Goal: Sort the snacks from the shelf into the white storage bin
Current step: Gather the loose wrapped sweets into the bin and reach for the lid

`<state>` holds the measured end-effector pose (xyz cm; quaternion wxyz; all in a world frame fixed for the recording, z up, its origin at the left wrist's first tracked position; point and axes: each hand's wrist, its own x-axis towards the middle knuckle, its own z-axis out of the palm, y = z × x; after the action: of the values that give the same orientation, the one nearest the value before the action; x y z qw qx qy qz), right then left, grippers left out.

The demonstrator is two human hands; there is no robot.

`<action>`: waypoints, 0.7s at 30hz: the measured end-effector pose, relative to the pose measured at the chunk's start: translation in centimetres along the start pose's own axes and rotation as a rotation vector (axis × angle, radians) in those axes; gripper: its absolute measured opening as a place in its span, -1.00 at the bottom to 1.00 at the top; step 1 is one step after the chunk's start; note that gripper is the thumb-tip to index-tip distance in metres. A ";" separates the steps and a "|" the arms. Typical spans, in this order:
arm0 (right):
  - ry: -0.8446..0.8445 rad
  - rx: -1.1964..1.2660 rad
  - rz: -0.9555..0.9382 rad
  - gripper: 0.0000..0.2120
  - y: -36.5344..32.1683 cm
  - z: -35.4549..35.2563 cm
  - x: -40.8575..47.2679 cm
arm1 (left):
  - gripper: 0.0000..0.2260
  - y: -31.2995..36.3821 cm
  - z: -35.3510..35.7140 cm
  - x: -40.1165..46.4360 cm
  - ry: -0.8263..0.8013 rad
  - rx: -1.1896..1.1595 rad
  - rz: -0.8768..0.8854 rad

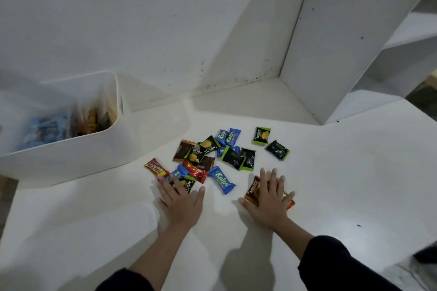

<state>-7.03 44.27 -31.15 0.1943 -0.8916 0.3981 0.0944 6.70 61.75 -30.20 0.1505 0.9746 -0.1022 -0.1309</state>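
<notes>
Several small snack packets lie scattered on the white shelf surface: blue Kalpa packets, green-black Nextar packets, a brown one and a red-yellow bar. My left hand lies flat with fingers spread, its fingertips over packets at the pile's near left edge. My right hand presses flat on a brown Nextar packet and a red packet. The white storage bin stands at the left with blue and brown snacks inside.
A white upright shelf divider rises at the back right, with the back wall behind the pile. More shelf levels show at the far right. The bin sits partly over the shelf's left edge.
</notes>
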 end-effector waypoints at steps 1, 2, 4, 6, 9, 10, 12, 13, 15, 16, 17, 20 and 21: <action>0.003 0.009 -0.009 0.18 0.0 -0.6 1.2 | 0.01 0.4 0.3 0.9 0.033 -0.032 -0.030; 0.000 0.012 -0.024 0.21 0.0 -1.3 2.5 | 0.04 0.7 0.5 1.9 0.052 -0.046 -0.053; -0.015 0.005 -0.057 0.31 0.1 -2.6 5.0 | 0.05 1.3 0.7 3.4 0.042 -0.038 -0.110; -0.011 -0.035 -0.087 0.36 0.5 -3.7 7.4 | 0.05 2.0 0.8 4.4 0.039 -0.002 -0.150; -0.026 -0.090 -0.149 0.29 0.8 -4.4 10.3 | 0.00 3.1 1.1 5.4 0.014 0.043 -0.155; -0.031 -0.114 -0.188 0.24 0.8 -4.4 10.9 | -0.03 3.4 1.2 5.6 0.008 0.063 -0.139; -0.033 -0.169 -0.286 0.10 0.9 -4.3 11.5 | -0.15 3.7 1.4 5.6 0.021 0.098 -0.087; -0.027 -0.186 -0.334 0.02 0.9 -4.1 11.6 | -0.21 3.8 1.6 5.5 0.051 0.095 -0.061; 0.002 -0.183 -0.409 -0.14 1.0 -3.8 11.4 | -0.29 3.9 1.9 5.3 0.135 0.058 -0.028; 0.011 -0.173 -0.440 -0.23 1.0 -3.7 11.1 | -0.32 3.9 2.1 5.3 0.175 0.038 -0.017; 0.021 -0.161 -0.469 -0.31 1.0 -3.6 10.8 | -0.35 3.9 2.2 5.2 0.211 0.026 -0.005; 0.097 -0.047 -0.509 -0.46 0.6 -2.8 9.8 | -0.43 3.9 2.2 5.1 0.278 -0.025 0.058; 0.115 -0.019 -0.499 -0.48 0.4 -2.6 9.5 | -0.48 3.9 2.2 5.1 0.283 -0.053 0.068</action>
<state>-1.01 36.54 -31.95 0.1802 -0.9679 0.1750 -0.0033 10.26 56.32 -32.16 0.1932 0.9750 -0.1092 0.0104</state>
